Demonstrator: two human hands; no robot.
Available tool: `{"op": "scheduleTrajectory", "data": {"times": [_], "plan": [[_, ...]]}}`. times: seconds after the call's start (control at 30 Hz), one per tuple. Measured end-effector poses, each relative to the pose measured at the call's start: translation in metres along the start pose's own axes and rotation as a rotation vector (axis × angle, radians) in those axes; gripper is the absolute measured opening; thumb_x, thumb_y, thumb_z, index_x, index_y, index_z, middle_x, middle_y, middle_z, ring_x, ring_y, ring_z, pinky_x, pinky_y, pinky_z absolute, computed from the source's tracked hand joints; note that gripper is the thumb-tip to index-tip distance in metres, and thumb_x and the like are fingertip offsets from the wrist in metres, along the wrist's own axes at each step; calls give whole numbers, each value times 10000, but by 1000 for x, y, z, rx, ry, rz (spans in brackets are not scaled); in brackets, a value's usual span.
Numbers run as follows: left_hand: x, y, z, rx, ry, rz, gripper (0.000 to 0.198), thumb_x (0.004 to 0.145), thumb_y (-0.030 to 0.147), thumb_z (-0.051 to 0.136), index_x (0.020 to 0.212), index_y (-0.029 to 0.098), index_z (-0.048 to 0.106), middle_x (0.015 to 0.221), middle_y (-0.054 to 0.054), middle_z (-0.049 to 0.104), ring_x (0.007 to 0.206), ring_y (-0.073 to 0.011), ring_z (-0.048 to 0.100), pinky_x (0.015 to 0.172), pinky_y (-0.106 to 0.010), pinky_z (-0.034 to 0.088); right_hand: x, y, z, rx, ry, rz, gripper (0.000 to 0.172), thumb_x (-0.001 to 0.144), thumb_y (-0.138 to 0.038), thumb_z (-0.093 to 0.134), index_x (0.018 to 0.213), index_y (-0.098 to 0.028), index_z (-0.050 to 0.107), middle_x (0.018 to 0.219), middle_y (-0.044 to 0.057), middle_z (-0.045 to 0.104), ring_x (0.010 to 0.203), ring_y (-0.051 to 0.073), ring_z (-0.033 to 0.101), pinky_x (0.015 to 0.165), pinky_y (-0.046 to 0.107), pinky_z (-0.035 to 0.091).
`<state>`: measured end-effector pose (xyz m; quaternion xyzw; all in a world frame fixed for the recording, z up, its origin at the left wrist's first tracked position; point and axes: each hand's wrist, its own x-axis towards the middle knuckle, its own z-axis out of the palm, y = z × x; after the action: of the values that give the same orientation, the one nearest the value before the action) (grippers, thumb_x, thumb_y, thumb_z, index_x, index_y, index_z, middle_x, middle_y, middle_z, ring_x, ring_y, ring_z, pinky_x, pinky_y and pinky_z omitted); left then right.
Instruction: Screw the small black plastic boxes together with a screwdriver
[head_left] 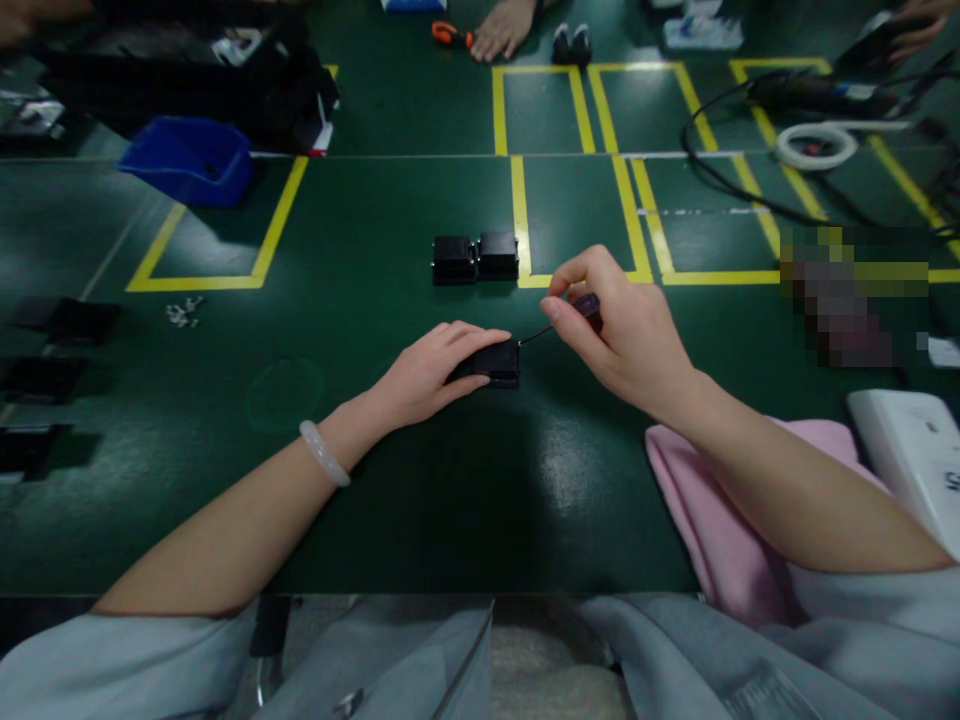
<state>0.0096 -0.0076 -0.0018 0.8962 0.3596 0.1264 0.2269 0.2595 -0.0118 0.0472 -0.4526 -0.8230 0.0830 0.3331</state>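
Observation:
On the green table, my left hand [442,370] grips a small black box-shaped part [497,362] with thumb and fingers along its sides. My right hand [619,325] is closed around the dark handle of a screwdriver [587,308]. Its thin shaft slants down to the left, and the tip meets a small shiny screw at the part's upper right corner. Just beyond stand two similar black parts [453,260], side by side, with small metal screws at their sides. My left fingers cover much of the held part.
Loose screws [184,312] lie at left, near several black parts [45,380]. A blue bin [187,160] stands behind them. Pink cloth [690,480] and a white device [907,450] sit right. Across the table, another person's hand [504,30] rests beside an orange-handled tool [450,35].

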Motion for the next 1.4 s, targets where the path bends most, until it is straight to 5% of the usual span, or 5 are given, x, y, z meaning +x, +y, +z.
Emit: {"op": "scheduleTrajectory", "data": {"times": [0.53,0.7,1.27,1.4], "plan": [[0,0,0,-3,8,9,478,1002,296,523,1465,235,422,1354,-101,542,1230,-255,513,1031,-419,446,-2,1,2,18,47,-12,185,918,-244,443,1088,-219,513,771,-19,633,630,116,595,579,274,407],[0,-1,1,-10,2,6,482,1006,306,511,1474,242,412,1372,-103,533,1242,-261,506,1043,-430,439,-1,1,1,26,15,-5,173,952,-355,466,1034,-218,532,786,-15,634,637,117,601,587,278,406],[0,0,0,-7,-1,-4,491,1001,303,517,1477,247,409,1357,-104,538,1231,-265,512,1043,-444,444,-1,0,0,0,10,-13,212,912,-246,441,1104,-204,519,805,1,641,650,128,604,584,281,412],[0,-1,1,-11,1,4,484,1006,313,507,1475,249,410,1365,-106,537,1234,-267,511,1045,-448,442,-1,-1,0,4,-22,-10,188,952,-351,441,1031,-211,538,789,-11,630,639,118,602,589,269,415]]}}
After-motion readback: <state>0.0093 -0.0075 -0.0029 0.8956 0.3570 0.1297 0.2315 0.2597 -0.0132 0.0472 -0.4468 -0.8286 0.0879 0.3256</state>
